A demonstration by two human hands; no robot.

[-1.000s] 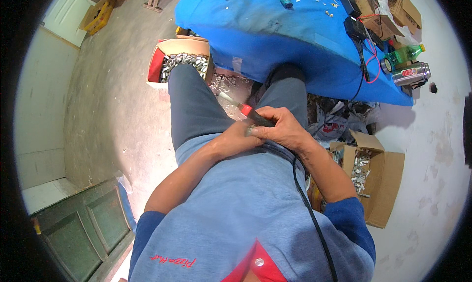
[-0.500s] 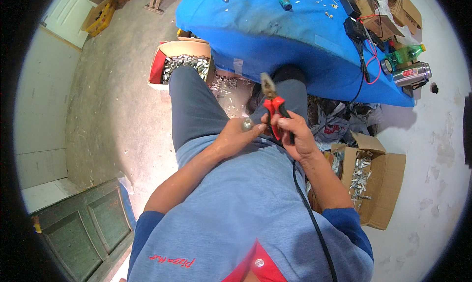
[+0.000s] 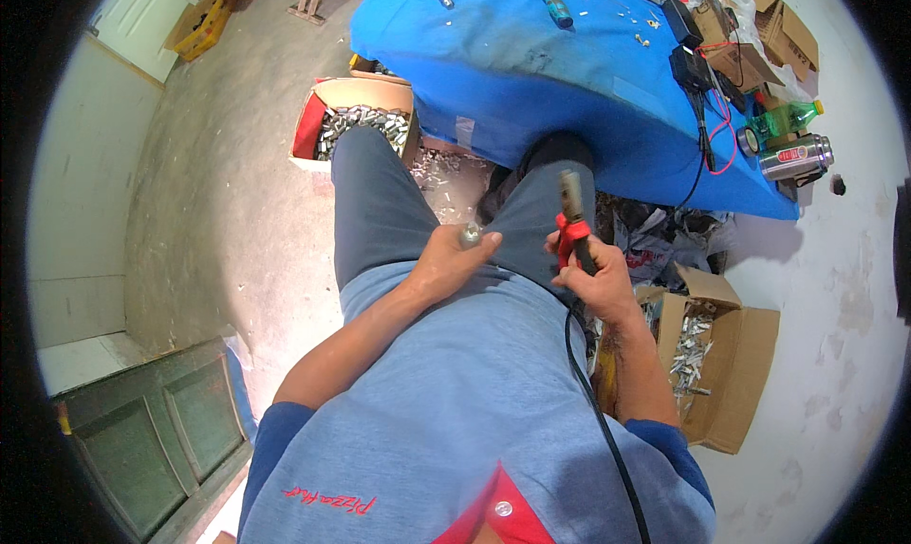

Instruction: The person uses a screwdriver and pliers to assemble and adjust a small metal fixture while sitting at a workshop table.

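Above my lap, my left hand (image 3: 446,262) is closed around a small shiny metal cylinder (image 3: 470,234), whose rounded end sticks up between thumb and fingers. My right hand (image 3: 603,278) grips a pair of pliers (image 3: 573,223) with red and black handles. Their metal jaws point up and away from me, and the pliers are turned nearly edge-on, so I cannot tell whether the jaws are apart. A gap separates the pliers from the metal cylinder.
Ahead stands a table with a blue cover (image 3: 493,41), bearing screwdrivers (image 3: 555,8), black adapters (image 3: 691,67), a green bottle (image 3: 792,117) and a steel flask (image 3: 795,157). A carton of metal cylinders (image 3: 365,93) sits left; a carton of metal scraps (image 3: 745,373) sits right. A black cord (image 3: 607,430) crosses my shirt.
My right hand has moved right with the pliers, away from my left hand, and the pliers have turned edge-on. My left hand still holds the metal cylinder, shifted slightly left.
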